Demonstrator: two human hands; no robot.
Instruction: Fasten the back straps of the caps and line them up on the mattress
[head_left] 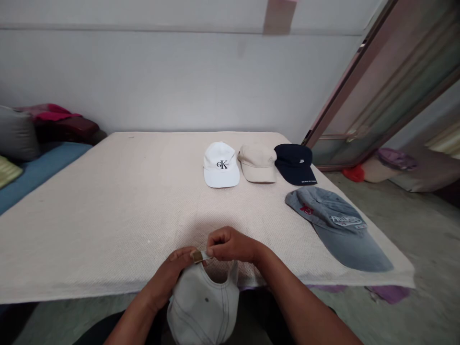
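A light grey cap (pixel 203 304) is held at the near edge of the cloth-covered surface, its back opening facing up and away from me. My left hand (pixel 179 261) is closed on the cap's strap beside a brownish buckle (pixel 197 257). Pinched in the fingers of my right hand (pixel 230 244) is the pale strap end, just right of the buckle. Beyond the hands lie a white cap (pixel 222 165) with black letters, a beige cap (pixel 257 163) and a navy cap (pixel 295 164) in a row. A faded grey-blue cap (pixel 338 225) rests nearer, on the right.
The surface has a cream textured cover (pixel 108 215) and meets a pale wall (pixel 161 81). At the left are a grey pillow (pixel 17 134) and blue bedding (pixel 46 163). A sliding door (pixel 381 86) stands at the right, with a purple cloth (pixel 390 293) low down.
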